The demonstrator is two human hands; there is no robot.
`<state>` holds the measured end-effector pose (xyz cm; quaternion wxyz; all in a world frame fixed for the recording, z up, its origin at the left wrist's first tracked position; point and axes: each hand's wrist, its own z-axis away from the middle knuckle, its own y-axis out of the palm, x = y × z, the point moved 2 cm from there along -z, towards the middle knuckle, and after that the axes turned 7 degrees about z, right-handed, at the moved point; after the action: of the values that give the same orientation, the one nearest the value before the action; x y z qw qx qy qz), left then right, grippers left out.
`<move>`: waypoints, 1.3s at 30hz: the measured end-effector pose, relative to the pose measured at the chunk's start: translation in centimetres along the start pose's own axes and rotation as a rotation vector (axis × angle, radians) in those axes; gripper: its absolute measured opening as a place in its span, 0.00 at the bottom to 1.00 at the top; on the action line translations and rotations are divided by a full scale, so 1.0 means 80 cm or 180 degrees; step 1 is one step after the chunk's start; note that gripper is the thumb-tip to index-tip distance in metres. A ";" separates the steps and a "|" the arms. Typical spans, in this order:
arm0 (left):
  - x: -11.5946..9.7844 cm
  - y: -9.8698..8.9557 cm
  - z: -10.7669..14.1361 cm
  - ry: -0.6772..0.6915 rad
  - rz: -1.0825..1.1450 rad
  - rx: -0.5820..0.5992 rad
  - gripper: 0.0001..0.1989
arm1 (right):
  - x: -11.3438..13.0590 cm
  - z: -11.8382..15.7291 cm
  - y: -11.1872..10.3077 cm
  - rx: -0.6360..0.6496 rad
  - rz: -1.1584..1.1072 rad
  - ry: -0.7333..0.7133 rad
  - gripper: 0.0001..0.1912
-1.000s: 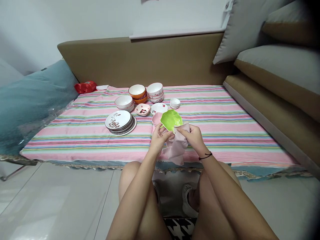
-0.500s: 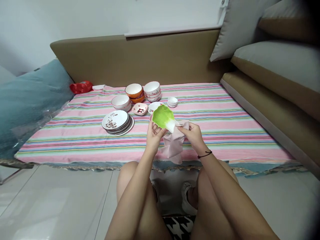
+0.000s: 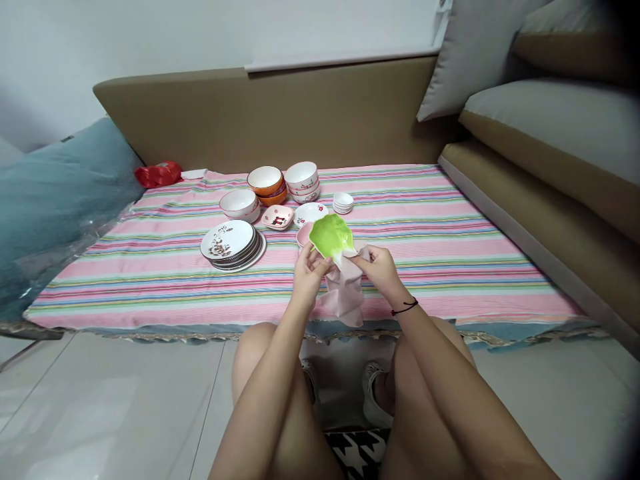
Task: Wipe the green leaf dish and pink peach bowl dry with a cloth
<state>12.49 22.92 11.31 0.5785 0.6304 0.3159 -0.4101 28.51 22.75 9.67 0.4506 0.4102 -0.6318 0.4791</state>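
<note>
A green leaf-shaped dish (image 3: pixel 330 235) with a white stem end is held up over the striped cloth. My left hand (image 3: pixel 310 270) grips its lower left edge between thumb and fingers. At the stem end, my right hand (image 3: pixel 377 267) pinches a pale pink cloth (image 3: pixel 345 293) against the dish, and the cloth hangs down below it. Just behind the dish are a small pink bowl (image 3: pixel 304 235), partly hidden, and a white plate with red flowers (image 3: pixel 311 213).
Left of the hands stands a stack of plates (image 3: pixel 229 241). Farther back are white bowls (image 3: pixel 302 177), orange bowls (image 3: pixel 266 181), a wide bowl (image 3: pixel 240 203), a square dish (image 3: pixel 277 217) and small white dishes (image 3: pixel 343 202). Cushions (image 3: pixel 540 153) line the right side.
The cloth in my right hand has moved over the dish's white stem end. The dish has turned slightly, and the pink bowl behind it shows more. The view has shifted a little.
</note>
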 end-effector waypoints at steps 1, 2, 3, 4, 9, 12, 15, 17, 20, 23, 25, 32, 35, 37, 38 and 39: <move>0.000 -0.001 0.000 0.0050 -0.0011 -0.0035 0.35 | 0.000 -0.001 0.001 0.0061 -0.0010 -0.0020 0.13; -0.001 -0.002 0.000 0.0086 -0.0024 -0.0052 0.35 | -0.001 -0.001 0.002 0.0107 -0.0023 -0.0028 0.13; -0.001 -0.002 0.000 0.0111 -0.0044 -0.0046 0.36 | -0.001 -0.001 0.002 0.0131 -0.0025 -0.0027 0.14; -0.002 -0.002 0.000 0.0128 -0.0077 -0.0023 0.36 | 0.000 -0.001 0.002 0.0136 -0.0003 -0.0012 0.15; -0.004 0.000 0.003 0.0190 -0.0329 0.0144 0.34 | 0.005 0.002 0.000 0.0113 0.0264 0.0085 0.20; -0.004 0.002 0.005 0.0231 -0.0348 0.0168 0.34 | 0.007 0.005 -0.001 0.0005 0.0429 0.0081 0.24; -0.003 0.005 0.006 0.0248 -0.0462 0.0157 0.32 | 0.008 0.007 -0.001 -0.0215 0.0545 0.0102 0.27; -0.002 0.006 0.006 0.0256 -0.0559 0.0153 0.30 | 0.007 0.007 0.000 -0.0307 0.0528 0.0108 0.28; -0.002 0.006 0.003 0.0293 -0.0664 0.0159 0.30 | 0.005 0.006 0.003 -0.0311 0.0364 0.0079 0.26; -0.001 0.005 0.002 0.0341 -0.0772 0.0158 0.29 | -0.001 0.003 0.005 -0.0285 0.0147 0.0150 0.23; -0.001 0.005 0.002 0.0356 -0.0887 0.0213 0.28 | -0.006 0.001 0.004 -0.0333 0.0012 0.0213 0.21; -0.001 0.004 0.005 0.0422 -0.1059 0.0261 0.26 | -0.003 0.001 0.001 -0.0503 -0.0156 0.0241 0.21; -0.002 0.002 0.004 0.0484 -0.0928 0.0084 0.22 | 0.000 0.004 0.006 -0.0411 -0.0258 0.0281 0.20; -0.001 0.001 0.003 0.0405 -0.0719 0.0021 0.22 | -0.001 0.005 0.012 -0.0240 -0.0422 0.0359 0.19; -0.001 0.001 0.002 0.0336 -0.0608 0.0028 0.24 | -0.001 0.006 0.014 -0.0154 -0.0509 0.0427 0.19; 0.000 0.001 0.002 0.0283 -0.0519 0.0046 0.25 | -0.002 0.007 0.016 -0.0078 -0.0584 0.0506 0.19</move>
<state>12.52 22.77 11.34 0.5240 0.6243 0.3885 -0.4298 27.23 22.50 9.16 0.5462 0.4215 -0.5597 0.4590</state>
